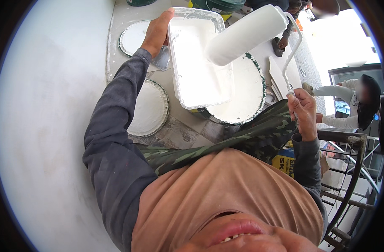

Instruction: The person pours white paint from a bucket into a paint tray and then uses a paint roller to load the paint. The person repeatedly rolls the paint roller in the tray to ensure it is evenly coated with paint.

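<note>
At the upper left, my left hand (157,32) grips the rim of a clear plastic tub (206,104) coated with white paint. The tub is held over a large dark green bucket (263,86) of white paint, hiding part of its opening. My right hand (303,110) is closed around the handle of a paint roller (247,37), whose bent wire frame rises from my fist. The roller's thick white sleeve slants across the tub's right side, its lower end over the paint; whether it touches the paint I cannot tell.
Two white-smeared round lids (149,110) lie on the floor at left, beside a pale wall (45,113). Another green bucket (219,6) stands beyond the tub. A dark metal frame (353,157) and a yellow-blue bag (284,161) are at right. Other people (351,98) are farther off.
</note>
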Tool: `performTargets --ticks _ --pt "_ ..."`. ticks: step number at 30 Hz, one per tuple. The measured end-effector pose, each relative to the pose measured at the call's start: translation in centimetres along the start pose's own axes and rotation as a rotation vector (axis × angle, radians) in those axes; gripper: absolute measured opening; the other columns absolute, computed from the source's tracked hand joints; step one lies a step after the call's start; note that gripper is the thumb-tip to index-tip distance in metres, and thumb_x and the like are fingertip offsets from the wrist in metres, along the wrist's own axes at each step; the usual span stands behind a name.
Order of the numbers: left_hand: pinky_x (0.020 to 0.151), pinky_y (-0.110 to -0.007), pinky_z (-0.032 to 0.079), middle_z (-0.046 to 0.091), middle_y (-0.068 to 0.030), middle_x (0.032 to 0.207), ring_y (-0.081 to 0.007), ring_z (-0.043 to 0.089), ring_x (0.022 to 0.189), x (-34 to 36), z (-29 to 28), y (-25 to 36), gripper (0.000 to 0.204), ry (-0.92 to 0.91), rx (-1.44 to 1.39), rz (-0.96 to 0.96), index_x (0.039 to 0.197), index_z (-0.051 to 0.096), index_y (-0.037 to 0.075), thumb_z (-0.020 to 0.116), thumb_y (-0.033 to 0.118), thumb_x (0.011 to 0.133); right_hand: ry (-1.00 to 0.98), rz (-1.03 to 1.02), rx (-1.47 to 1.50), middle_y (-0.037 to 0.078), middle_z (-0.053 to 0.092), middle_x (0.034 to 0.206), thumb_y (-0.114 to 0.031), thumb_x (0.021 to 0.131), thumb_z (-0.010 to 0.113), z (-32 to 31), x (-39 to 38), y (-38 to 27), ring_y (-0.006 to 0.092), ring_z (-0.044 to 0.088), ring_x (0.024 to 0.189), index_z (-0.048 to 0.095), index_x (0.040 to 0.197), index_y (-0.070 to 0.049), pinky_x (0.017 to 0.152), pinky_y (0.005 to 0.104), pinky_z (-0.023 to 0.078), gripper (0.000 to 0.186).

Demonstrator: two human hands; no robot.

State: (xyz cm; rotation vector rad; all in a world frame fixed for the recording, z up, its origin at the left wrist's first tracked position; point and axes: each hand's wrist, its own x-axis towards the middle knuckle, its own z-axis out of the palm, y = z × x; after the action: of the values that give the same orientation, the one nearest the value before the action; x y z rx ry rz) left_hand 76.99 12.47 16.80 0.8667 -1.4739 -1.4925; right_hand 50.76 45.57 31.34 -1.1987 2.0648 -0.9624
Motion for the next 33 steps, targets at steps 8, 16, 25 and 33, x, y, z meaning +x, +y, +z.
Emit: performTargets --ticks 8,16,25,33 --pt "0.065 -0.03 0.054 0.066 -0.0107 0.089 -0.016 0.065 0.073 0.1 -0.1 0.4 0.07 -0.041 -0.031 -0.007 0.115 0.063 0.001 0.043 0.064 0.09 0.129 -0.105 -0.042 -0.002 0.057 0.078 -0.018 0.089 0.073 6.4 -0.5 0.8 0.0056 0.047 0.073 0.064 0.098 0.004 0.064 0.0217 0.04 0.026" --pt "0.062 -0.031 0.052 0.066 -0.012 0.085 -0.0187 0.064 0.07 0.0 -0.3 0.5 0.067 -0.035 -0.032 0.008 0.106 0.065 -0.001 0.043 0.061 0.093 0.3 -0.259 -0.162 0.004 0.06 0.073 -0.02 0.085 0.077 8.1 0.6 0.8 0.0092 0.05 0.066 0.064 0.097 0.002 0.06 0.0254 0.042 0.029" --pt "0.075 -0.032 0.048 0.067 -0.0107 0.091 -0.018 0.059 0.082 -1.0 0.0 2.0 0.057 -0.038 -0.028 0.098 0.108 0.066 0.0 0.044 0.052 0.097 0.464 -0.391 -0.241 0.007 0.062 0.073 -0.019 0.086 0.075 8.9 0.8 2.2 0.0132 0.056 0.065 0.062 0.099 0.001 0.062 0.0281 0.046 0.028" --pt "0.079 -0.033 0.048 0.068 -0.0123 0.095 -0.02 0.06 0.084 -1.2 0.1 2.2 0.058 -0.026 -0.01 0.133 0.109 0.066 0.0 0.043 0.052 0.097 0.432 -0.39 -0.137 0.007 0.062 0.077 -0.018 0.085 0.076 10.0 1.8 3.0 0.0138 0.054 0.068 0.062 0.099 0.003 0.064 0.0276 0.046 0.029"
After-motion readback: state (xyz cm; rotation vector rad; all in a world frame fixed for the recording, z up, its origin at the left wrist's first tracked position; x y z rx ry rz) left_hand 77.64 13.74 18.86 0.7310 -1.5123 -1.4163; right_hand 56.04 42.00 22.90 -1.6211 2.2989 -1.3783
